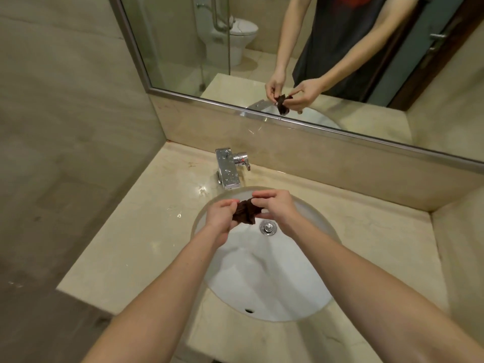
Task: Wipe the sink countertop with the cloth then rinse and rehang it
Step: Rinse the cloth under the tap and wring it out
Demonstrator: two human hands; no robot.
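A small dark brown cloth is bunched up between both my hands, held above the far part of the white sink basin. My left hand grips its left side and my right hand pinches its top right edge with thumb and fingers. The chrome faucet stands just behind my hands, and no water runs from it. The beige marble countertop around the basin shows water droplets at the left near the faucet.
The drain plug sits just right of the cloth. A framed mirror runs along the back wall and reflects my arms, the cloth and a toilet. A tiled wall closes the left side and a raised marble ledge the right.
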